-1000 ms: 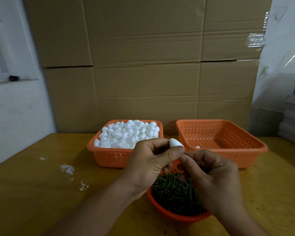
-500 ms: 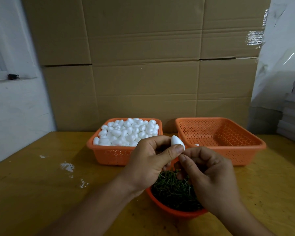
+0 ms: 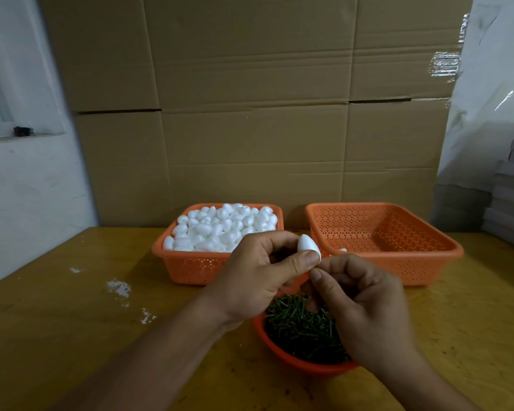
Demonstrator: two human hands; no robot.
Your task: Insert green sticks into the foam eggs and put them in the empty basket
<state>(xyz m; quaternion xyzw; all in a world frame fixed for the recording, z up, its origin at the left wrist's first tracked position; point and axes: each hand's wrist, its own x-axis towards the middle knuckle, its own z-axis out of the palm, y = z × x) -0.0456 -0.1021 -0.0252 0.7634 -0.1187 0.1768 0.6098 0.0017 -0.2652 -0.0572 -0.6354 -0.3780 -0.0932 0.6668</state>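
- The left hand [image 3: 258, 277] pinches a white foam egg [image 3: 307, 246] between thumb and fingers, above the bowl of green sticks [image 3: 300, 330].
- The right hand [image 3: 365, 307] has fingers curled just under the egg; what it holds cannot be told.
- Behind stand a basket full of eggs [image 3: 190, 265] and a nearly bare basket [image 3: 428, 265] on the wooden table [image 3: 57, 321].

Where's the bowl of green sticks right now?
In the head view, the bowl of green sticks sits nearest the person, under both hands, in front of the gap between the two orange baskets.
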